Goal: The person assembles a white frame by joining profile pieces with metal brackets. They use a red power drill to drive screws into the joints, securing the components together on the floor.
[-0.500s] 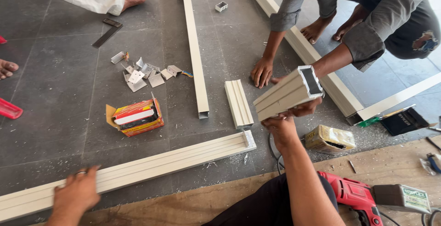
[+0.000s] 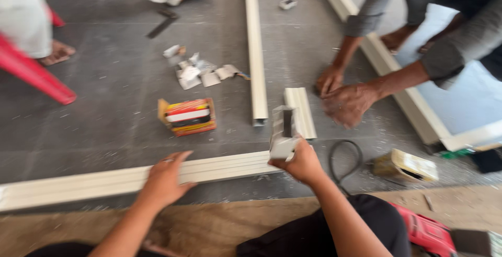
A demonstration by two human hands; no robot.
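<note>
A long cream metal profile lies across the grey floor in front of me. My left hand rests flat on top of it, fingers spread. My right hand grips a short cream hollow profile piece, held upright at the right end of the long profile. A second short cream piece lies flat on the floor just beyond it.
Another long cream profile runs away from me. A co-worker's two hands press on the floor at the right beside a framed edge. An orange box, paper scraps, a black cable, a red drill and a red chair leg surround me.
My right hand brought the short profile piece down and left to the end of the long profile. My left hand slid right along the long profile. The co-worker's hands came together.
</note>
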